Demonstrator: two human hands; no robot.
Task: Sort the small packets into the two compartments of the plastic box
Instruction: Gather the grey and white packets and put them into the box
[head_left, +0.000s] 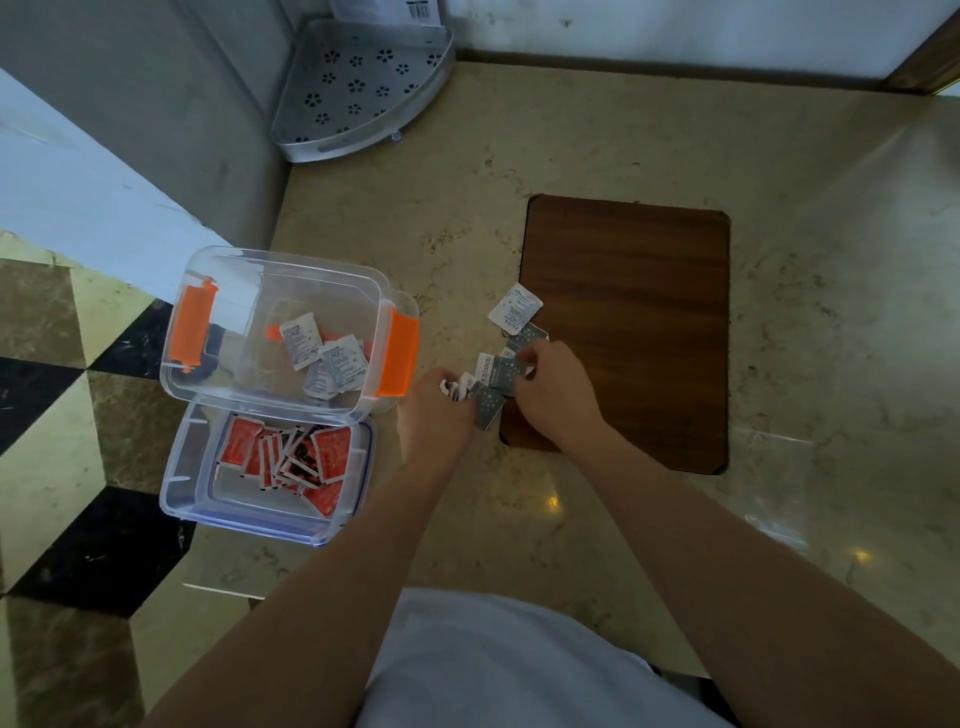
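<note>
A clear plastic box (202, 291) with orange clasps stands at the left and holds several white packets (324, 358). In front of it lies a clear tray (182, 467) with several red packets (291, 457). To the right, at the near left corner of a brown board (634, 322), a small pile of grey starred packets (501, 371) and a white packet (514, 309) remains. My left hand (434, 410) grips a few packets, among them a grey one (487, 408). My right hand (553, 389) pinches a grey packet in the pile.
A white perforated corner shelf (358, 83) leans in the back corner. The counter is beige marble (805, 364); its left edge drops to a checkered floor (62, 441). A white wall panel (78, 208) runs behind the box.
</note>
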